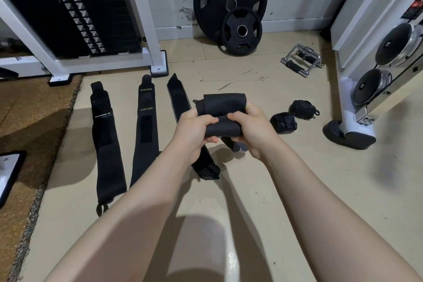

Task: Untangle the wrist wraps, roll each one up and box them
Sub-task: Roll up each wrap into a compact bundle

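Both the left hand and right hand are clamped on a half-rolled wrist wrap, held above the floor. If either grip slackens, the springy coil could unwind and loosen.

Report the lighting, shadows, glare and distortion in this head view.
Head view: overhead light casts soft arm shadows on the floor, with a glare patch near the bottom; wide-angle lens bows the white frame; left hand, right hand and the wrap look sharp.
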{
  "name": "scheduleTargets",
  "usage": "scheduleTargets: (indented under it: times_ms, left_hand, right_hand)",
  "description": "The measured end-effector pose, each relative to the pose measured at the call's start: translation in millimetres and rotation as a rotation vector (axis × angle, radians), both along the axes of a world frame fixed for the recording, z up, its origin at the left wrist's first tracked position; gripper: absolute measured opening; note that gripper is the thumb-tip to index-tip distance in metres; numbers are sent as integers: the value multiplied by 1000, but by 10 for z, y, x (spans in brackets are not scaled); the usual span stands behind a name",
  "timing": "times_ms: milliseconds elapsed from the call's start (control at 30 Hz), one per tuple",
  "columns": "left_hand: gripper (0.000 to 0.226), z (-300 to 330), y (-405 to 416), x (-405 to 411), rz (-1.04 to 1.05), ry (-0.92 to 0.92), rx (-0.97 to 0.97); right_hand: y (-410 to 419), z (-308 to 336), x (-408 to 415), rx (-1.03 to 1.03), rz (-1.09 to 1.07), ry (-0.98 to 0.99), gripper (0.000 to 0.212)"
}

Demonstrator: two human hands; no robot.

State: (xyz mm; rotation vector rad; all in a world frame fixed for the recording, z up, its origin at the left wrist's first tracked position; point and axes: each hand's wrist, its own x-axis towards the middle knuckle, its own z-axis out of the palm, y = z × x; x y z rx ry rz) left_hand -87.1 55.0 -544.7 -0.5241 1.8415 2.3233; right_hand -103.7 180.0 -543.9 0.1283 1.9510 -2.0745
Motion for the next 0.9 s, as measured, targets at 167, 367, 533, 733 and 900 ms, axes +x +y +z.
scheduleTargets:
  times_ms: [167,367,533,733,900]
  left_hand:
    - [19,16,91,30,73,-140,169]
    - [18,-31,41,26,-222,114,204]
    - [16,-15,6,20,-155,183,-109]
    - [9,22,-100,-49,-119,117,-159]
    - [8,3,-76,-29,-96,-35,-219]
  right_hand:
    - [-48,67,0,-123,-183,-234,28]
    - [71,124,-86,-35,-272,-194,27]
    - [127,115,-110,-11,-90,-35,23]
    - [214,50,-80,-142,215,102,32]
    - [157,-13,-36,87,178,6,23]
